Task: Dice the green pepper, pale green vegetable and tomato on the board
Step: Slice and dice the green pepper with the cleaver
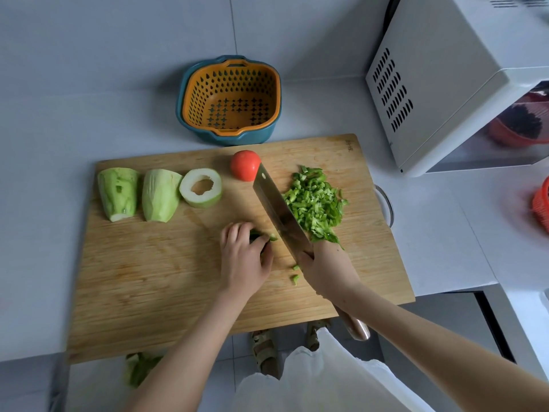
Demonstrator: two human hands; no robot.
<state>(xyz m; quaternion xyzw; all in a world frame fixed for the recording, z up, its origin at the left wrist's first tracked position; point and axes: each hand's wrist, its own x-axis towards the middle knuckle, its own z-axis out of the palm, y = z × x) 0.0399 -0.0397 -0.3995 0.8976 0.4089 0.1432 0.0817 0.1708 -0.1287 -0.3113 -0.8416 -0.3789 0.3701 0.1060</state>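
Note:
On the wooden board (pixel 166 281) my left hand (pixel 243 260) holds down the last strips of green pepper (pixel 263 234) with curled fingers. My right hand (pixel 325 269) grips a cleaver (pixel 279 212) by its handle, the blade standing on the board just right of the pepper strips. A heap of diced green pepper (pixel 315 203) lies right of the blade. A whole tomato (pixel 245 165) sits at the blade's far tip. Three pieces of pale green vegetable lie at the board's far left: two peeled chunks (pixel 118 193) (pixel 160 194) and a hollow ring (pixel 201 187).
An orange colander inside a teal bowl (pixel 230 99) stands behind the board. A white microwave (pixel 445 81) is at the right, an orange basket (pixel 542 206) at the right edge. Green scraps (pixel 139 368) lie below the counter edge. Two loose pepper bits (pixel 295 273) lie by my right hand.

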